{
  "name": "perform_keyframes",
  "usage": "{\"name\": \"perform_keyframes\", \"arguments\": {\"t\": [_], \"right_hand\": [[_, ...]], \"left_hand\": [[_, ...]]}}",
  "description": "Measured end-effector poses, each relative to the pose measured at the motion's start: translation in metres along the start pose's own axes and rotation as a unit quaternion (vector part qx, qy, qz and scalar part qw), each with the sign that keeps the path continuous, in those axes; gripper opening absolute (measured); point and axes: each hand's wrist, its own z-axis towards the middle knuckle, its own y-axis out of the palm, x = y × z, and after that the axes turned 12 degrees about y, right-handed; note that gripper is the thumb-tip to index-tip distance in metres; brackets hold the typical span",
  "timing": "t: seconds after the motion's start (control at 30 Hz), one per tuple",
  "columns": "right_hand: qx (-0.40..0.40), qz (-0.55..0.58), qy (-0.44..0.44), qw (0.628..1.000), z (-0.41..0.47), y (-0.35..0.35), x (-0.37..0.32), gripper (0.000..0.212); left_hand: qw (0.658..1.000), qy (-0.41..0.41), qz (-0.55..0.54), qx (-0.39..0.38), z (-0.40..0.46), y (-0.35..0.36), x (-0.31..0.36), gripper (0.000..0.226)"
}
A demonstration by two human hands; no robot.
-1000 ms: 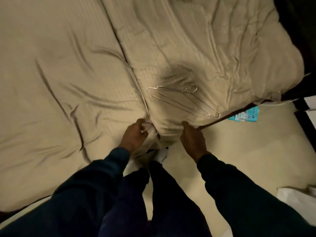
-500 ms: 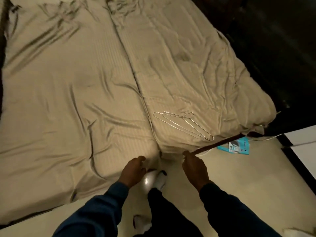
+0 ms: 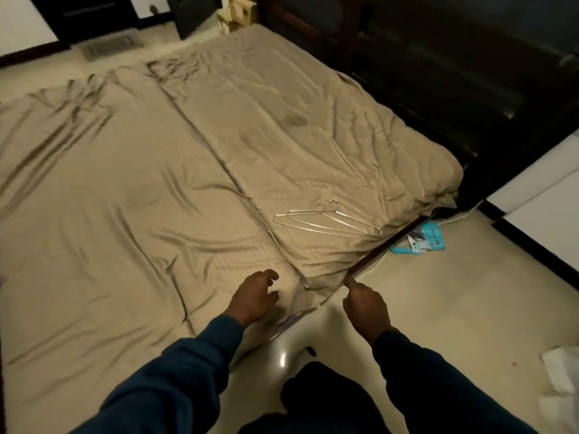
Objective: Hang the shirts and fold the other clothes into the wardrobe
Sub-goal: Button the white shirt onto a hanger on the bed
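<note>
Both hands at the near edge of the bed

My left hand (image 3: 254, 298) hovers loose-fingered over the beige sheet (image 3: 131, 195); my right hand (image 3: 366, 303) is curled, holding nothing I can see. Wire hangers (image 3: 326, 220) lie just beyond.

One view only, head cam, wide-angle w/ bent edges. Looks fwd and steeply down from standing height at the near corner of the bed (image 3: 131, 214). Bed fills left and centre, running away to the top of frame; floor (image 3: 454, 292) takes the right and bottom. Both sleeved forearms enter from the bottom edge, so hands sit close to the lens, low centre. Wire hangers (image 3: 326, 220) lie mid-frame, a bit farther off. Far room at top is dark and blurred. No 2nd view to overlap.
</note>
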Motion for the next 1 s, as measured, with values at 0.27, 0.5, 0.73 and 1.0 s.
{"name": "perform_keyframes", "arguments": {"t": [0.27,0.5,0.73,1.0], "right_hand": [[0.025,0.033,0.094,0.995,-0.061,0.013,-0.008,0.041],[0.093,0.165,0.29,0.938,-0.175,0.047,-0.001,0.041],[0.112,0.238,0.542,0.798,-0.393,0.147,-0.042,0.041],[0.221,0.238,0.762,0.56,-0.608,0.238,-0.122,0.033]], "left_hand": [[0.989,0.09,0.057,-0.107,0.001,0.005,0.002,0.044],[0.937,0.254,0.102,-0.218,-0.011,0.029,0.029,0.04],[0.805,0.41,0.194,-0.382,-0.108,0.109,0.046,0.039],[0.607,0.558,0.206,-0.526,-0.293,0.198,0.058,0.033]]}}
